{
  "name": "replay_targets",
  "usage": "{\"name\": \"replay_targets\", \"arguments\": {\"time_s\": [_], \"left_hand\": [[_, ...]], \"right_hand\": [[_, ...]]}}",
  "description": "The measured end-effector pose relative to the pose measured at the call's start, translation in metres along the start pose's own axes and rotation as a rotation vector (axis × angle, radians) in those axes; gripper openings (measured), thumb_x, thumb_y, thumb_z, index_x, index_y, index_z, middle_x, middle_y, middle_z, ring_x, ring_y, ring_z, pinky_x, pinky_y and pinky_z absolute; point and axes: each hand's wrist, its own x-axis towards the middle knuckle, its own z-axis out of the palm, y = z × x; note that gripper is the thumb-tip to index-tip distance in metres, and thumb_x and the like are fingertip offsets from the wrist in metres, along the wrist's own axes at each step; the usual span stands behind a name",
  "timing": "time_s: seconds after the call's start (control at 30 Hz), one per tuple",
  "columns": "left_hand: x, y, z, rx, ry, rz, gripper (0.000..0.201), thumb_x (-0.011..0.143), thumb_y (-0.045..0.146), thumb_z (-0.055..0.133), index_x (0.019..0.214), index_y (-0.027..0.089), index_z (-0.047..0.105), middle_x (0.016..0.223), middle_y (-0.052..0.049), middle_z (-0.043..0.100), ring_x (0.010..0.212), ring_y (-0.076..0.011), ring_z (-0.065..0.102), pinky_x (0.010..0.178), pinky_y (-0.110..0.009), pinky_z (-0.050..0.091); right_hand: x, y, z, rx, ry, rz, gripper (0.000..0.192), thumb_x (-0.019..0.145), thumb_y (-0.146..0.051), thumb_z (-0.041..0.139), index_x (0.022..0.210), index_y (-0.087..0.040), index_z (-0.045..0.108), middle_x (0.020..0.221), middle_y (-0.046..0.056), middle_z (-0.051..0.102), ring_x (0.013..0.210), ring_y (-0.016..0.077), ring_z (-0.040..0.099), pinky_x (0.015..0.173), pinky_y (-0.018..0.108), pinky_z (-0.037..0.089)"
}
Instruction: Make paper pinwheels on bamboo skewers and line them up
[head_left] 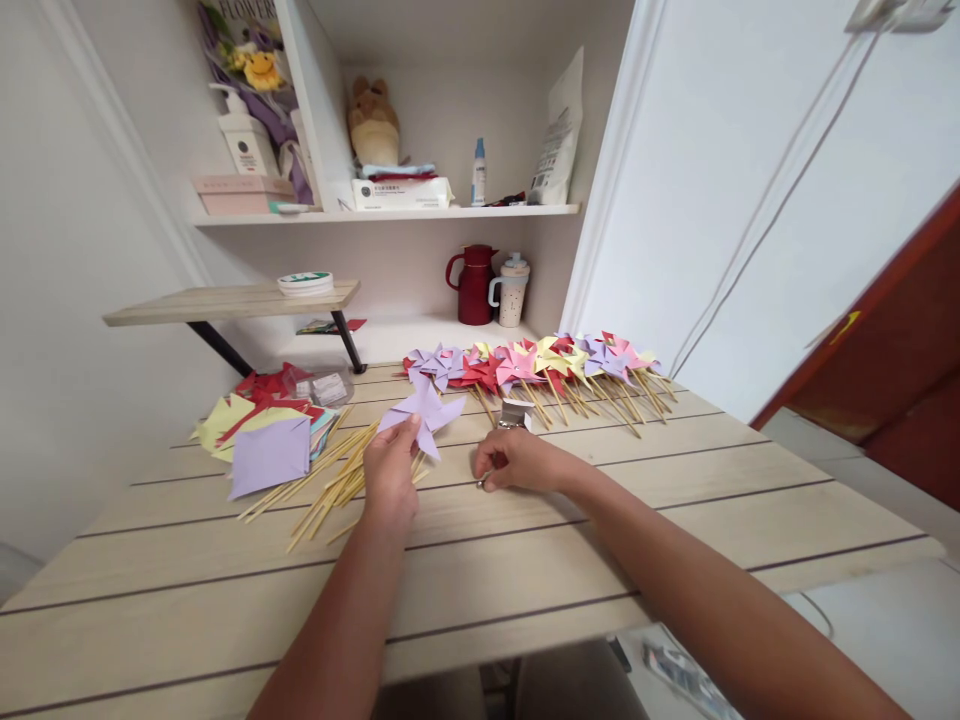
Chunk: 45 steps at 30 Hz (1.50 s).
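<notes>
A light purple paper pinwheel (426, 410) is pinched in my left hand (391, 465), just above the table. My right hand (517, 460) is closed at the tabletop, its fingertips on a tiny shiny metal piece (481, 484), perhaps a pin. Right behind those fingers stands a small open box (516, 413) with shiny bits inside. Thin wooden sticks (330, 500) lie loose to the left of my left hand. Beyond them is a purple paper square (271, 455) on a stack of coloured paper.
Finished pinwheels on sticks (525, 365) lie in a row along the table's back. A small raised shelf (240, 300) stands at the back left. A red jug (475, 285) and a speckled cup (514, 290) stand in the cabinet.
</notes>
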Motion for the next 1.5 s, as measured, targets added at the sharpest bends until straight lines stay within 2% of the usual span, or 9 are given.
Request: {"name": "replay_targets", "arguments": {"time_s": [0.47, 0.97, 1.23, 1.33, 1.5], "left_hand": [[0.003, -0.003, -0.004, 0.008, -0.047, 0.015, 0.032, 0.052, 0.028, 0.090, 0.073, 0.010, 0.075, 0.071, -0.004, 0.073, 0.064, -0.0106, 0.062, 0.063, -0.022, 0.048], [0.005, -0.005, -0.005, 0.021, -0.036, -0.011, 0.033, 0.052, 0.028, 0.090, 0.074, 0.009, 0.075, 0.072, -0.004, 0.073, 0.065, -0.0100, 0.062, 0.067, -0.022, 0.048], [0.004, -0.005, -0.004, 0.036, -0.072, -0.023, 0.033, 0.050, 0.029, 0.091, 0.072, 0.011, 0.075, 0.074, -0.005, 0.074, 0.068, -0.0113, 0.063, 0.070, -0.024, 0.049], [0.003, -0.004, -0.004, 0.049, -0.082, -0.013, 0.033, 0.050, 0.031, 0.091, 0.071, 0.012, 0.074, 0.071, -0.004, 0.073, 0.066, -0.0120, 0.063, 0.068, -0.025, 0.049], [-0.001, -0.004, -0.002, 0.092, -0.108, 0.021, 0.031, 0.052, 0.032, 0.089, 0.073, 0.013, 0.075, 0.072, -0.005, 0.074, 0.065, -0.0137, 0.064, 0.067, -0.026, 0.049]], "right_hand": [[-0.001, -0.003, 0.002, -0.015, 0.003, 0.002, 0.011, 0.067, -0.013, 0.073, 0.077, -0.018, 0.072, 0.071, -0.001, 0.064, 0.067, 0.0140, 0.056, 0.061, 0.023, 0.039], [-0.001, -0.007, 0.002, -0.006, -0.006, -0.001, 0.006, 0.067, -0.012, 0.071, 0.069, -0.018, 0.070, 0.066, -0.002, 0.062, 0.062, 0.0136, 0.053, 0.059, 0.024, 0.038], [-0.002, -0.008, 0.001, 0.002, 0.013, 0.000, 0.008, 0.067, -0.012, 0.068, 0.066, -0.019, 0.071, 0.064, -0.001, 0.065, 0.061, 0.0139, 0.054, 0.060, 0.025, 0.038], [-0.004, -0.012, -0.005, 0.057, 0.118, -0.003, 0.008, 0.072, -0.016, 0.065, 0.069, -0.019, 0.072, 0.068, 0.000, 0.068, 0.063, 0.0149, 0.057, 0.062, 0.026, 0.041], [-0.007, -0.024, -0.015, 0.277, 0.469, -0.042, 0.011, 0.073, -0.030, 0.071, 0.071, -0.019, 0.071, 0.073, 0.002, 0.070, 0.072, 0.0174, 0.061, 0.069, 0.029, 0.045]]}}
